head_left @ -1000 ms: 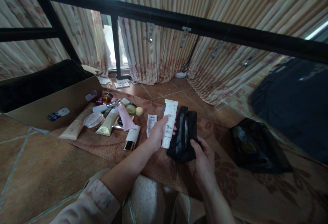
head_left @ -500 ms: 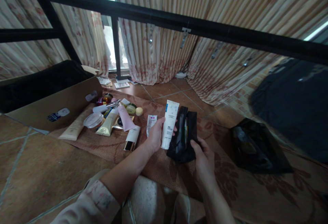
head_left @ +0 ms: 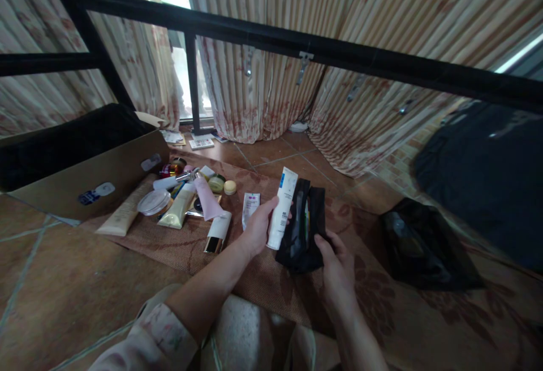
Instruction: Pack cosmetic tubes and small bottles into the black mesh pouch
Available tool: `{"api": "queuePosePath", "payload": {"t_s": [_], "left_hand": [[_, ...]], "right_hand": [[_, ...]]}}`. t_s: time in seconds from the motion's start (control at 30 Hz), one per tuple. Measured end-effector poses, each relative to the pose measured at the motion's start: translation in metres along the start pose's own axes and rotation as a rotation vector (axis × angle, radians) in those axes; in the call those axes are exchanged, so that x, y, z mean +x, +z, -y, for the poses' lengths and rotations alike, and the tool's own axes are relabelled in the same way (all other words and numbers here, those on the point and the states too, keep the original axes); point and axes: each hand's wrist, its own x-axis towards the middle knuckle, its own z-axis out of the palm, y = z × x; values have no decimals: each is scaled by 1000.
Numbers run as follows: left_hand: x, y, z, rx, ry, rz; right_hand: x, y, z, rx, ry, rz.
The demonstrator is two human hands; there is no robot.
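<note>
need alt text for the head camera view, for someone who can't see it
The left hand holds a white tube upright beside a black pouch gripped by the right hand, above a woven mat strewn with cosmetics.

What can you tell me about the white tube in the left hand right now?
The white tube is a squeezable, plastic-looking cosmetic tube with a blue patch near its top and dark print too small to read. It stands nearly upright, tilted slightly right. The left hand grips its lower half; its right edge lies against the black pouch held by the right hand.
</note>
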Motion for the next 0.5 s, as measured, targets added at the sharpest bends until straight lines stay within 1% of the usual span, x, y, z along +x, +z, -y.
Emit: {"api": "queuePosePath", "payload": {"t_s": [0.23,0.5], "left_hand": [[4,-2,5,93,63,-62],[2,1,7,225,117,-133]], "right_hand": [[0,-1,1,-27,-16,-3],[-1,0,3,-21,-15,-5]]}}
